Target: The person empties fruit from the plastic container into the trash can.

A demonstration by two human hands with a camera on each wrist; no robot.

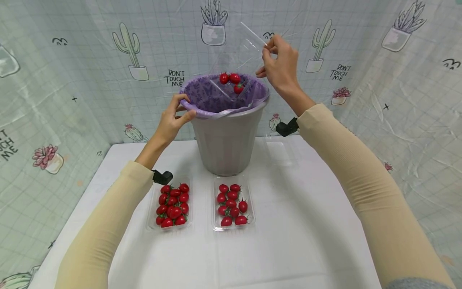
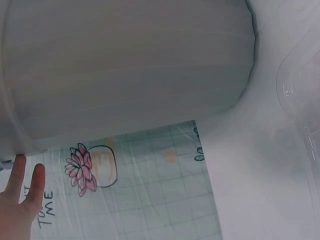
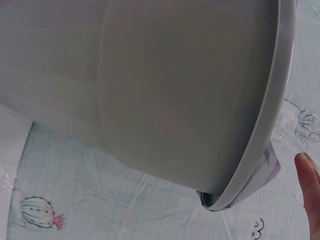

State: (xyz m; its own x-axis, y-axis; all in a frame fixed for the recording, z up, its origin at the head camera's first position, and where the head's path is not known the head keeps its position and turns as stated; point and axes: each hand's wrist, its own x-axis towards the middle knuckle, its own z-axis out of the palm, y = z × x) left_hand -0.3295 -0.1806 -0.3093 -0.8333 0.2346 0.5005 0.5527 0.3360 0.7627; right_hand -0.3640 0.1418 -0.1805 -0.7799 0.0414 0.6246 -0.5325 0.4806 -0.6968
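Note:
A grey bin (image 1: 227, 144), lined with a purple patterned bag (image 1: 200, 94), stands on the white table. My left hand (image 1: 172, 114) grips its rim on the left side, thumb outside and fingers over the edge. Above the bin's right side, my right hand (image 1: 283, 60) pinches the edge of a clear plastic container (image 1: 250, 46). That container is tipped steeply, its lower end over the bin's mouth. Three red cherry tomatoes (image 1: 224, 78) show at its low end. In the right wrist view a fingertip (image 3: 305, 170) appears beyond the bin's rim.
Two clear plastic boxes, one on the left (image 1: 151, 222) and one in the middle (image 1: 216, 228), hold cherry tomatoes in front of the bin. Another clear container (image 1: 279, 152) lies right of the bin. A printed curtain (image 1: 90, 92) hangs behind and at both sides.

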